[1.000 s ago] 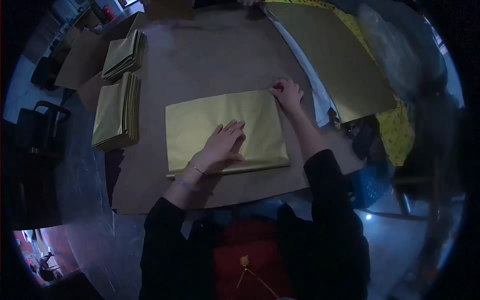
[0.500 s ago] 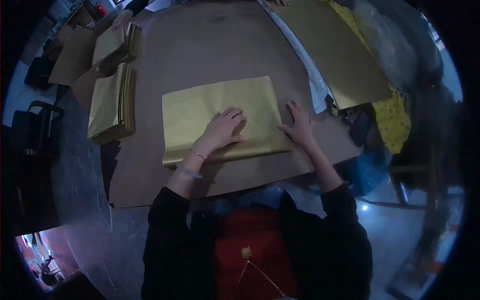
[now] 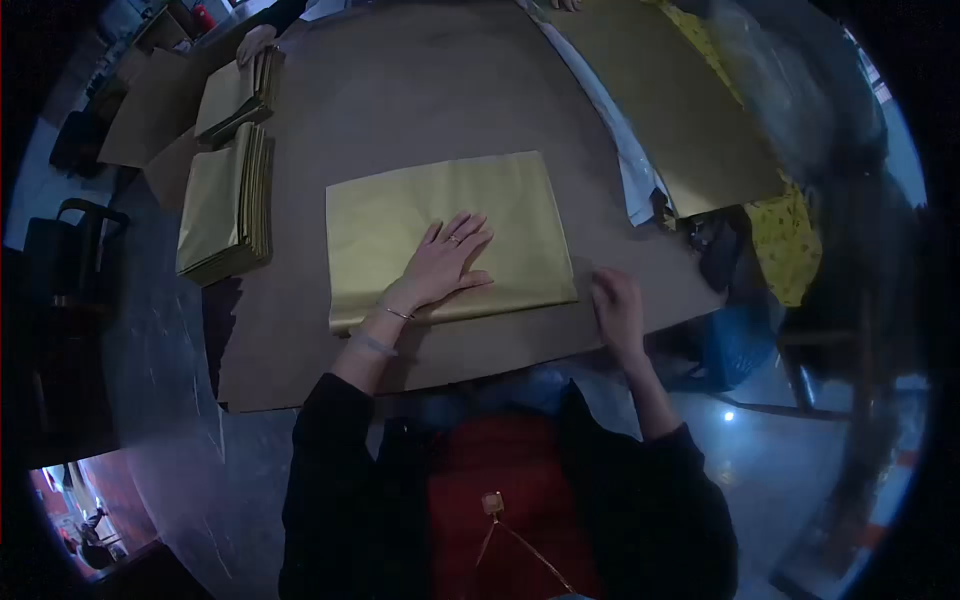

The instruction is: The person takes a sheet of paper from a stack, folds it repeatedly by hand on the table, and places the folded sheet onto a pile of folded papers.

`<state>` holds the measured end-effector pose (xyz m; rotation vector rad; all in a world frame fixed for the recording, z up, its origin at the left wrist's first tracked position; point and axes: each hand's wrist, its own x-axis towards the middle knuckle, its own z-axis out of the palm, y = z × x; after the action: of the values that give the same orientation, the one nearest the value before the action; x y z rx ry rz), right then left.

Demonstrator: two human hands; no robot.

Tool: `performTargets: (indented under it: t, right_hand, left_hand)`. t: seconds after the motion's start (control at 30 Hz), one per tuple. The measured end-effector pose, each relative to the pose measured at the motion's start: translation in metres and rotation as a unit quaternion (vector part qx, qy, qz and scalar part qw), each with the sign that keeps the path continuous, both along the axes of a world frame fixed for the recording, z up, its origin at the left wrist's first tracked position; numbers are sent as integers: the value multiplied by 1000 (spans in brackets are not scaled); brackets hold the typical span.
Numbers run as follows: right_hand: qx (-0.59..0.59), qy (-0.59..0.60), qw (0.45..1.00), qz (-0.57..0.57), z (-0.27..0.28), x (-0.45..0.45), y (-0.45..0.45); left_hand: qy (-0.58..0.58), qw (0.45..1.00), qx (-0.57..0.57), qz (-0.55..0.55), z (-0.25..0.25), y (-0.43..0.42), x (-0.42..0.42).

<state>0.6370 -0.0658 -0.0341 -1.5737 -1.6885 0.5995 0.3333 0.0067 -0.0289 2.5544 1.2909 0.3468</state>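
A folded sheet of gold paper (image 3: pixel 380 230) lies flat on the brown table covering in front of me, with its fold along the near edge. My left hand (image 3: pixel 447 262) rests on the middle of it, palm down and fingers spread. Just off the sheet's lower right corner is my right hand (image 3: pixel 618 305), apart from the paper. Its fingers are curled in, and whether anything is between them cannot be made out.
Two stacks of folded gold paper, a nearer one (image 3: pixel 212 205) and a farther one (image 3: pixel 228 98), stand at the table's left edge. Another person's hand (image 3: pixel 257 42) touches the farther stack. A large brown sheet (image 3: pixel 660 110) over white plastic (image 3: pixel 615 140) lies at the right.
My right hand has drawn back off the sheet's right edge toward me, and its fingers have curled. The left hand stays on the paper. At the far stack, the other person's hand has shifted.
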Motion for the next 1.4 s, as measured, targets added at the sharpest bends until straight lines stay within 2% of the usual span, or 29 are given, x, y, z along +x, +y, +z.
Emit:
performTargets:
  t: [0.07,0.13,0.2,0.33,0.5,0.63,0.7,0.77,0.9,0.97,1.0,1.03,1.1,1.2,1.3,1.37,1.4]
  right_hand:
    - [79,-89,993,17,6,-5,-6]
    - [43,-90,994,34,12,-14,-10]
    - [77,-202,970,112,21,-23,-11]
    - [39,-288,938,190,12,-18,-18]
    - [30,-333,915,225,18,-5,-28]
    - [59,-317,913,248,16,-1,-14]
    - [61,-354,906,222,18,-9,7]
    - [55,-340,917,202,6,-23,36]
    - [60,-350,920,163,-8,-45,102]
    - [75,-377,920,79,-12,-55,118]
    - [67,-430,899,44,-14,-62,117]
    - [67,-428,900,46,-17,-67,111]
    - [45,-378,924,39,-25,-75,91]
    - [78,-357,930,45,-24,-74,81]
    - [79,-363,927,47,-21,-74,76]
    - [79,-372,923,51,-22,-74,78]
    - [91,-377,921,47,-27,-70,80]
  left_hand:
    - [4,1000,-1,-4,-1,-1,-1]
    - [3,1000,-7,-4,-1,-1,0]
    - [3,1000,-16,-6,0,0,-1]
    - [-17,1000,4,-3,-2,-1,-2]
    - [-28,1000,4,5,-3,-2,-1]
    - [-18,1000,10,5,-3,-2,-2]
    - [-26,999,29,-3,-5,-4,-1]
    - [-15,1000,25,0,-2,-6,-1]
    - [-14,995,99,17,-8,-11,1]
    - [-16,994,101,22,-10,-13,3]
    - [-16,994,105,23,-10,-13,3]
    - [-37,992,118,27,-9,-14,4]
    - [-46,990,128,35,-8,-14,6]
    - [-71,987,139,48,-6,-15,9]
    - [22,987,143,73,2,-19,18]
    - [24,976,147,160,-8,-27,49]
    - [9,981,119,155,7,-34,65]
